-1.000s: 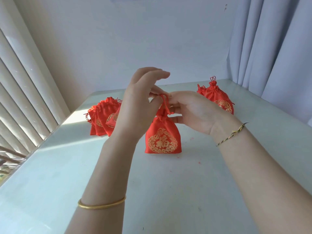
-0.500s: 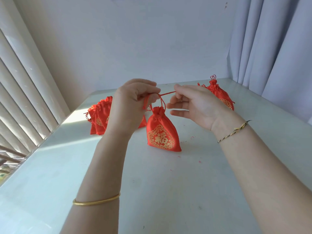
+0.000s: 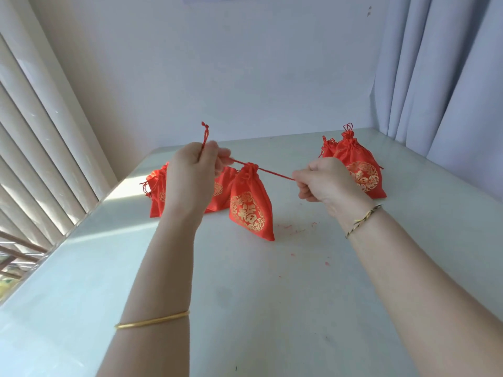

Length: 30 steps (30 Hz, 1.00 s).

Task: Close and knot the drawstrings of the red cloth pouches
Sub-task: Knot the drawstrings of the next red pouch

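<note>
White table point(image 3: 245, 308) holds red pouch point(image 3: 250, 210) at centre. Left hand point(image 3: 190, 178) and right hand point(image 3: 326, 183) each pinch its drawstring point(image 3: 275, 173), taut toward 9 and 3 o'clock.

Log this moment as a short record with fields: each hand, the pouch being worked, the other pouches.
left hand: grips one end of the drawstring, tail sticking up above the fist
right hand: pinches the other end
drawstring: taut, running sideways between the hands
middle pouch: mouth gathered shut, body tilted
other pouches: a pile behind the left hand, a group at far right
surface: pale table
</note>
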### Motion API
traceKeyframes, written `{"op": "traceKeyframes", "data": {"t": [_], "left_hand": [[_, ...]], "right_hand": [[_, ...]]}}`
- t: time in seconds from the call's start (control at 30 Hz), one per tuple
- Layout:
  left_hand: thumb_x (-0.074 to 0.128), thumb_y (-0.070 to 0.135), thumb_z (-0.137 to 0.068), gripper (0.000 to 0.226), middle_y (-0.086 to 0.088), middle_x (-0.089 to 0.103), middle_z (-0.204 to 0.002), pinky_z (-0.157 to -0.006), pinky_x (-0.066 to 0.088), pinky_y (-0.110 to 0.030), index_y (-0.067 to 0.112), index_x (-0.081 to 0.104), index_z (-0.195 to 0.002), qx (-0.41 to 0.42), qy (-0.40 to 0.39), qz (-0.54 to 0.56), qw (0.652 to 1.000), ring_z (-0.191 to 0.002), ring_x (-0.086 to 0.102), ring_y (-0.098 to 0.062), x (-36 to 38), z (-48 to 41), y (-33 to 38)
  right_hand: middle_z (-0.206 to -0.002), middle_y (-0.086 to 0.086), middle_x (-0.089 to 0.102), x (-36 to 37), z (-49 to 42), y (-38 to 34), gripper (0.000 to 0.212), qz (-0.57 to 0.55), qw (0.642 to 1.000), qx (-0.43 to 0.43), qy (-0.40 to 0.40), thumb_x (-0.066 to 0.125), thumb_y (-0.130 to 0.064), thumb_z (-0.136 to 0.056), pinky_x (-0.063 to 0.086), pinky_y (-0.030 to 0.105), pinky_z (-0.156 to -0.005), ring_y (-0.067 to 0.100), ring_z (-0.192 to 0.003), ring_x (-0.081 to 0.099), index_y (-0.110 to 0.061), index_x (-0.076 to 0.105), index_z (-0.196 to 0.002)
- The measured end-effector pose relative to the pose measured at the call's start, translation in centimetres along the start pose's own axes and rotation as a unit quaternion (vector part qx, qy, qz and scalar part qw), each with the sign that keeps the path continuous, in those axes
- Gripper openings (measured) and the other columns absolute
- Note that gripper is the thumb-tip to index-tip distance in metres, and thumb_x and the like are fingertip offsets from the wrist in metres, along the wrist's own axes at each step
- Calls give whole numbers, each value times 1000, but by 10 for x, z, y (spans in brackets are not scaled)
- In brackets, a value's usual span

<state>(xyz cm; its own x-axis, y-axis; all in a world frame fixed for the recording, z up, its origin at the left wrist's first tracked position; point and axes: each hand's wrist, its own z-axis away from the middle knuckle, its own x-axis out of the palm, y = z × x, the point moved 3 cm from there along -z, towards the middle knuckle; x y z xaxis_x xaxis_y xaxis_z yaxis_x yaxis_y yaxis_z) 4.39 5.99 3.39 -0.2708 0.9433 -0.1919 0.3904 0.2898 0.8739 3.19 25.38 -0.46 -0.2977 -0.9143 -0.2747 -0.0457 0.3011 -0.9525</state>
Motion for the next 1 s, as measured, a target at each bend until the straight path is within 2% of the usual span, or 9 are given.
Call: {"op": "traceKeyframes", "data": {"t": [0.07,0.13,0.27,0.37,0.57,0.67,0.73,0.83,1.0], "left_hand": [[38,17,-99,40,-2,71,-85,-69,50,-24,13,45,-60,-59,-47,178,981,-85,70,-15,11,5,3],[38,24,-100,38,0,72,-79,-64,48,-20,13,46,-64,-103,-78,253,959,-79,71,-14,18,9,4],[49,27,-96,29,4,67,-63,-58,47,-19,13,60,-72,-105,-114,190,970,-62,64,-9,21,10,7],[61,18,-89,15,2,61,-62,-55,47,-15,13,66,-75,-101,-186,133,968,-61,58,-9,22,14,12],[66,11,-84,10,2,61,-58,-53,48,-17,8,67,-74,-48,-222,33,973,-53,56,-6,29,19,21],[64,12,-86,13,-2,60,-62,-53,48,-16,6,65,-74,-82,-210,88,970,-55,56,-8,29,18,16],[62,11,-87,13,-3,60,-63,-53,48,-15,4,64,-76,-101,-208,122,965,-55,56,-8,28,17,14],[59,10,-89,13,0,63,-61,-53,49,-14,6,63,-78,-110,-204,145,962,-54,57,-6,29,17,12],[58,10,-90,12,1,63,-59,-48,48,-15,9,62,-79,-115,-158,137,971,-51,58,-5,29,14,8]], "right_hand": [[-51,8,43,2,0,3,33,15,1000,4,-6,54,-1,-80,35,24,-51,16,-40,47,-10,44,-50],[-54,6,47,-3,1,-1,30,-9,1000,16,1,54,-5,-82,37,22,-49,11,-40,51,-11,46,-53],[-55,-3,54,-14,9,-27,28,-192,981,16,-26,56,-19,-88,43,20,-48,10,-48,56,-16,52,-60],[-55,-5,55,-12,19,-48,29,-234,968,-39,-78,56,-22,-91,40,18,-45,7,-44,53,-16,55,-62],[-65,1,58,-3,29,-59,28,-231,961,-88,-122,52,-23,-94,40,19,-49,6,-46,52,-13,60,-69],[-81,12,67,-3,25,-53,37,-241,960,-19,-142,37,-31,-99,40,21,-44,14,-46,57,-4,61,-95],[-87,18,66,0,26,-50,30,-234,957,11,-172,34,-19,-98,37,20,-40,18,-45,58,0,55,-108],[-81,15,63,6,28,-47,21,-169,968,-15,-182,36,0,-90,39,21,-43,16,-47,58,-5,54,-101],[-70,6,64,5,28,-46,13,-80,977,-115,-159,62,1,-82,46,20,-52,10,-55,61,-10,57,-86]]}}
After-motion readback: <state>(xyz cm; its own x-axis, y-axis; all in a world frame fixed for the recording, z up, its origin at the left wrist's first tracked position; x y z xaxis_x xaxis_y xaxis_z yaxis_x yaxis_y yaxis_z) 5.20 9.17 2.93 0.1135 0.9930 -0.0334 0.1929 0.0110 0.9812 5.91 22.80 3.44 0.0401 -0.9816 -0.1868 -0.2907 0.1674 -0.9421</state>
